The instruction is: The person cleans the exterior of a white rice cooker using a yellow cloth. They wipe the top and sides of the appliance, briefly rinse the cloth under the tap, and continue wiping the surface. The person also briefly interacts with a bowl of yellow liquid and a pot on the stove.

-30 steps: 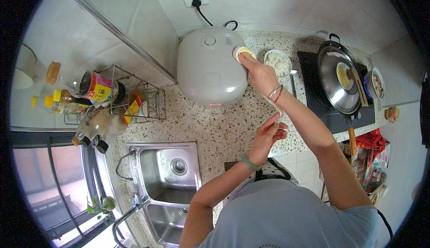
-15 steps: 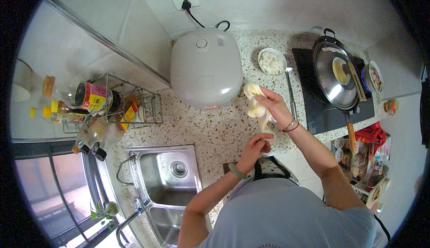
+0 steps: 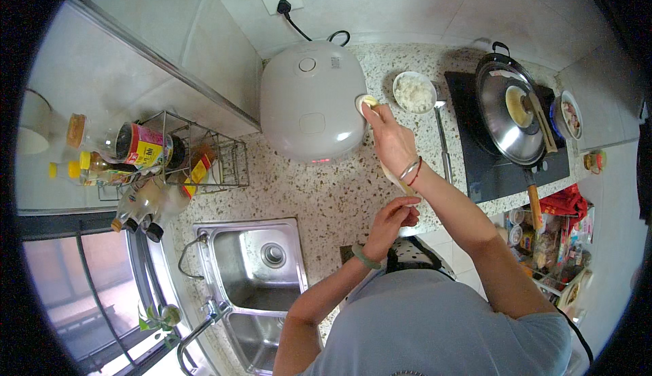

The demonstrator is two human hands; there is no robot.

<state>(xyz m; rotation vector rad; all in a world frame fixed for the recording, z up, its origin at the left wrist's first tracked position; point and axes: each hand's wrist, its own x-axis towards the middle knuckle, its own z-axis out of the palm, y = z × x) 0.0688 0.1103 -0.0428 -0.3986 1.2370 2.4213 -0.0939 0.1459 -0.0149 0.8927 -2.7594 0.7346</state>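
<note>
My right hand [image 3: 394, 138] is closed on a pale yellow-and-white cloth [image 3: 369, 100]. It presses a bunched part of the cloth against the right side of a large light-grey rice cooker [image 3: 305, 98]. A loose strip of the cloth hangs below the hand towards the counter's front edge. My left hand [image 3: 392, 223] hovers by that edge, close to my body, with its fingers loosely bent and apart and nothing visible in them. Just right of the cloth stands a white bowl of rice [image 3: 414, 92].
Right of the bowl lies a long-handled metal utensil [image 3: 443, 142]. A lidded wok [image 3: 506, 115] sits on the black cooktop [image 3: 482, 179], near a bowl of food [image 3: 569, 115]. A steel double sink [image 3: 255, 267] is front left, below a wire rack [image 3: 210, 162] with several bottles.
My right hand has moved up and forward with the cloth, from above the counter to the rice cooker's right side. The left hand has stayed nearly in place.
</note>
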